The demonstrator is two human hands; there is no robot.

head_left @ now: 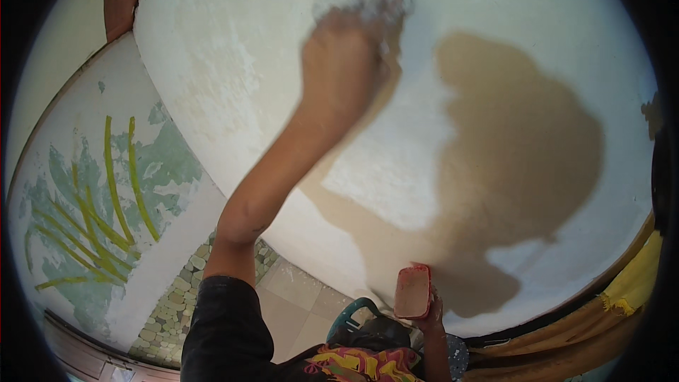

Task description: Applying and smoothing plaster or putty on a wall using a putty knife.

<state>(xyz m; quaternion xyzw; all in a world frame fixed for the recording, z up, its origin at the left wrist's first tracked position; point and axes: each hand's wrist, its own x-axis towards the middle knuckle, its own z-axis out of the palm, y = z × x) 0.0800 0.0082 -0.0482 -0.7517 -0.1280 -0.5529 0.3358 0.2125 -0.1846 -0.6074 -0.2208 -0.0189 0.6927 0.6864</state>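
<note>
Head-worn, left of a side-by-side fisheye pair. Looks from close by at the pale wall (509, 0), tilted down past its lower edge to the tiled floor (290, 286) and the person's black sleeve (226, 332). Spreads left beyond its side edge onto a green-patched wall (120, 191).

The left hand (346, 49) is before the wall (403, 170), above and left of the container (412, 294) in the right hand (433, 316).
</note>
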